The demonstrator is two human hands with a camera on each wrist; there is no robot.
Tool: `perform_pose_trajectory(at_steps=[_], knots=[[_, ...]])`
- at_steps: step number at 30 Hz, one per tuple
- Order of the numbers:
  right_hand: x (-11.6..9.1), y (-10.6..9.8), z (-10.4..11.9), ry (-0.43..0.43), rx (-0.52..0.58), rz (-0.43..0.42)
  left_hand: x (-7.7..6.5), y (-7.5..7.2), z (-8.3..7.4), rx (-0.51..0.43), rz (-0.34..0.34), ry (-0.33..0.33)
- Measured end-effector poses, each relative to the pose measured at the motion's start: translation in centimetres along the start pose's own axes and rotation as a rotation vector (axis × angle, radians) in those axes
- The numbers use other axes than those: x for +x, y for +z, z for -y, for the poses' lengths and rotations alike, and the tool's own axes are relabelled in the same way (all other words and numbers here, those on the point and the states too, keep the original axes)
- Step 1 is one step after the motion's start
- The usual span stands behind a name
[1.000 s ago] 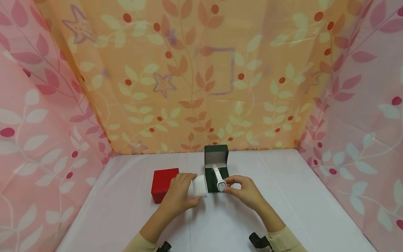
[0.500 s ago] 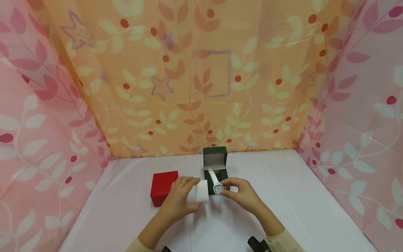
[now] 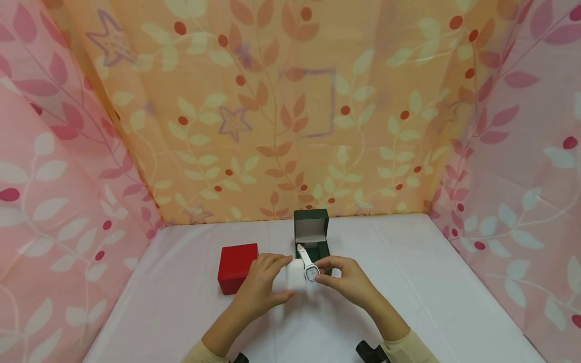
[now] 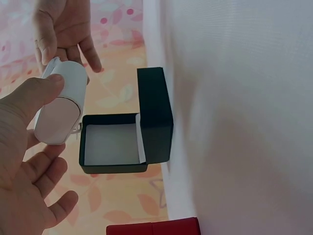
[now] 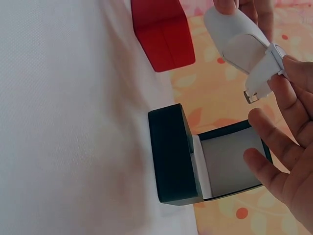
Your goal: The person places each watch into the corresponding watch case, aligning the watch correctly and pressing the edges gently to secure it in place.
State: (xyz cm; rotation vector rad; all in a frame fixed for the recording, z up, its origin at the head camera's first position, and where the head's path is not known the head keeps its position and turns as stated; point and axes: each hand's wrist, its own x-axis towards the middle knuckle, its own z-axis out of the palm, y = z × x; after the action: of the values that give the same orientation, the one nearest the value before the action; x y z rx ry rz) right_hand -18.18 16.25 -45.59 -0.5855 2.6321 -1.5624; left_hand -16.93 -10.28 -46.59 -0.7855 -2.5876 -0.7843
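Note:
My left hand [image 3: 259,283] grips a white watch cushion [image 3: 295,276] by its ends, between thumb and fingers. In the left wrist view, the thumb presses on the cushion [image 4: 73,88]. My right hand [image 3: 349,278] pinches a white wristwatch [image 3: 311,273] by its case. The watch's strap [image 5: 263,73] hangs with its buckle loose, and the case is right beside the cushion; whether they touch I cannot tell. Both are held in the air in front of an open dark green watch box [image 3: 311,219] with a pale lid lining.
A closed red box [image 3: 236,267] stands left of the green box, partly behind my left hand. Both boxes rest on a white-covered table [image 3: 181,302]. Patterned curtains [image 3: 290,126] enclose the table's back and sides.
The watch has moved left and the cushion slightly right, so the gap between them has closed. Both hands keep their hold. The boxes have not moved.

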Motion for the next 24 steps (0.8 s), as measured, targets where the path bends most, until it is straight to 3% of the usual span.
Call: perform_pose_trajectory(at_steps=[24], knots=[[-0.12, 0.19, 0.69, -0.024, -0.01, 0.017, -0.13, 0.86, -0.27, 0.028, -0.075, 0.059]])
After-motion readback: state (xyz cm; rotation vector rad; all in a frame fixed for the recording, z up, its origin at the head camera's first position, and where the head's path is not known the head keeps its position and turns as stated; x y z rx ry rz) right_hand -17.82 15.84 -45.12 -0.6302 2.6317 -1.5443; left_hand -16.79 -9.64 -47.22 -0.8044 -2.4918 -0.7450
